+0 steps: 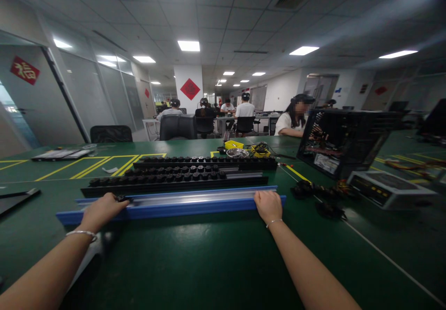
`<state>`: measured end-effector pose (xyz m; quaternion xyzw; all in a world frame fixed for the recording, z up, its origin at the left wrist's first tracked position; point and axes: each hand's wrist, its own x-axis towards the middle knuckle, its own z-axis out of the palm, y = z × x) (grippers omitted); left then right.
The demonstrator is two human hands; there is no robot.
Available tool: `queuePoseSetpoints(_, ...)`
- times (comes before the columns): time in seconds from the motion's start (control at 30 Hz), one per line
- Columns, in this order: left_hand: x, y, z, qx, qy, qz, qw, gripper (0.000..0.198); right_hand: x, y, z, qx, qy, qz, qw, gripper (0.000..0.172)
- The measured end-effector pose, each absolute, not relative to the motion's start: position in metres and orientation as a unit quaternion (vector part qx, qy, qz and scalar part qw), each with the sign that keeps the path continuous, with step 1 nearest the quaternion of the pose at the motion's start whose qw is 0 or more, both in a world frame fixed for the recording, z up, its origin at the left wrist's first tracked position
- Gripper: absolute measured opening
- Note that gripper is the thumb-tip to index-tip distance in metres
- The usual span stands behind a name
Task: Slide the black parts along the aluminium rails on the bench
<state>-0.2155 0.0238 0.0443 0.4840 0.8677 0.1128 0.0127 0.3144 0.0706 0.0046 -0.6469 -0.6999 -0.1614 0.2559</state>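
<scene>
A long blue rail with a silver channel lies across the green table in front of me. My left hand rests on its left end, fingers curled around a small black part at the channel. At the rail's right end, my right hand is closed over the blue edge. Behind the rail lie two black rails carrying rows of several small black round parts.
An open black computer case stands at the right with a grey box and loose black cables beside it. A yellow tray and a bowl sit farther back. Several people sit at far tables. Black chairs stand behind the table.
</scene>
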Motion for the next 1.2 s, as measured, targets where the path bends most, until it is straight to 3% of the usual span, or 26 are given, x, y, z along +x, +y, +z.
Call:
queuePoseSetpoints(0.33, -0.182, 0.021, 0.052, 0.503, 0.860, 0.080, 0.026, 0.057, 0.314, 0.070, 0.005, -0.648, -0.697, -0.171, 0.253, 0.041)
queuePoseSetpoints(1.2, -0.149, 0.018, 0.056, 0.507, 0.851, 0.138, 0.026, 0.055, 0.313, 0.068, 0.007, -0.645, -0.701, -0.162, 0.258, 0.044)
